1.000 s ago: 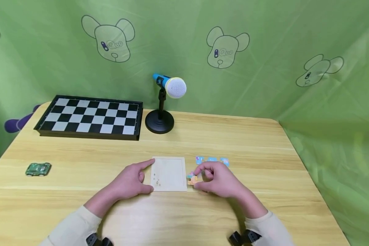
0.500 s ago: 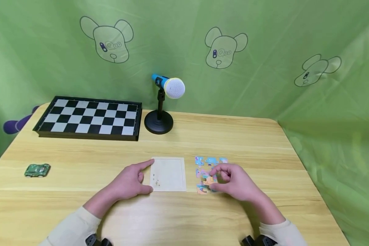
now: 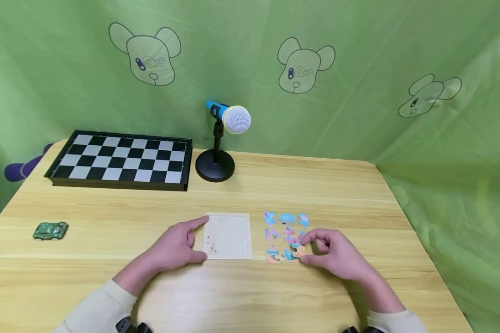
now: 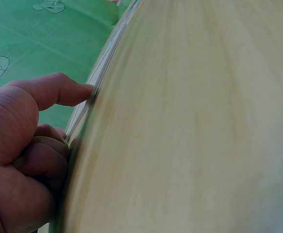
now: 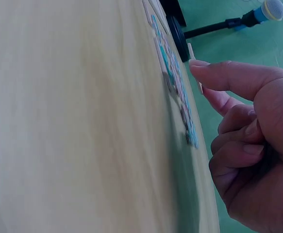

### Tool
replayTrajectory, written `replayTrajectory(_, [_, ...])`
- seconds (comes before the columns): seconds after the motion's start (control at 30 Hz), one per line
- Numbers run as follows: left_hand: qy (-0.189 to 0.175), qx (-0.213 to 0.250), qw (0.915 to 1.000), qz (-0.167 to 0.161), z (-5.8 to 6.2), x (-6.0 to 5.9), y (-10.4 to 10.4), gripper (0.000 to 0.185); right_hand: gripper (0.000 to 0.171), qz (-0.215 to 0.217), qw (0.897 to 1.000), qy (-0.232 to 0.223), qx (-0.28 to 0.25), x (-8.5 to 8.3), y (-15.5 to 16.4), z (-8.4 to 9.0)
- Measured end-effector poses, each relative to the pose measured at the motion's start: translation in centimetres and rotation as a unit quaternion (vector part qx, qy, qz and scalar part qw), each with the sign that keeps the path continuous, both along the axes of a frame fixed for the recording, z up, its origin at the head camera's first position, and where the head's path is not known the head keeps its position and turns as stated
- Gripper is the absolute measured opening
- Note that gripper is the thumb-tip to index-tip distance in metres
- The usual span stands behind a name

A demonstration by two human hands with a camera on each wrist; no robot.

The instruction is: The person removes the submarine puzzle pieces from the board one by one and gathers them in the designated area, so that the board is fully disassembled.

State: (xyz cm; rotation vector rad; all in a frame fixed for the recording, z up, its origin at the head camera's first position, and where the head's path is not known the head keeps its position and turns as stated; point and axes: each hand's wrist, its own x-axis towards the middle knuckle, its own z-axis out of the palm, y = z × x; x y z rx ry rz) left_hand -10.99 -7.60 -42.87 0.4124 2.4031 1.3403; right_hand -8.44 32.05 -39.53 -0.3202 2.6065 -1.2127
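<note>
My left hand (image 3: 177,245) lies at the left side of a flat, pale puzzle tray (image 3: 229,236), with the index fingertip on its upper-left corner and the thumb at its lower-left corner. Curled under, the other fingers show in the left wrist view. My right hand (image 3: 337,254) pinches a small orange-and-pink jigsaw piece (image 3: 300,251) between thumb and index finger. In the right wrist view that jigsaw piece (image 5: 191,51) appears edge-on, lifted off the table. Several loose jigsaw pieces (image 3: 287,218) lie spread in rows right of the tray, partly hidden by the right hand.
Behind, a black-framed checkered board (image 3: 121,159) sits at the back left, beside a blue toy microphone (image 3: 236,119) on a black stand (image 3: 215,165). A green toy car (image 3: 51,230) is at the left. Green printed cloth (image 3: 233,55) hangs around the wooden table (image 3: 316,189).
My right hand has carried the pinched jigsaw piece rightward from beside the tray to over the loose pieces, uncovering more of them. The left hand stays at the tray.
</note>
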Motion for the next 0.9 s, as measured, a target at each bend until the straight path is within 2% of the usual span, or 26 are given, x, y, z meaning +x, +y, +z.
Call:
replayTrajectory(0.37, [-0.003, -0.008, 1.0, 0.003, 0.0, 0.0, 0.0, 0.092, 0.031, 0.009, 1.0, -0.006, 0.011, 0.5, 2.1, -0.6])
replayTrajectory(0.9, [-0.001, -0.003, 1.0, -0.001, -0.1, 0.0, 0.0, 0.092, 0.032, 0.028, 0.999, -0.028, 0.004, 0.3, 3.2, -1.2])
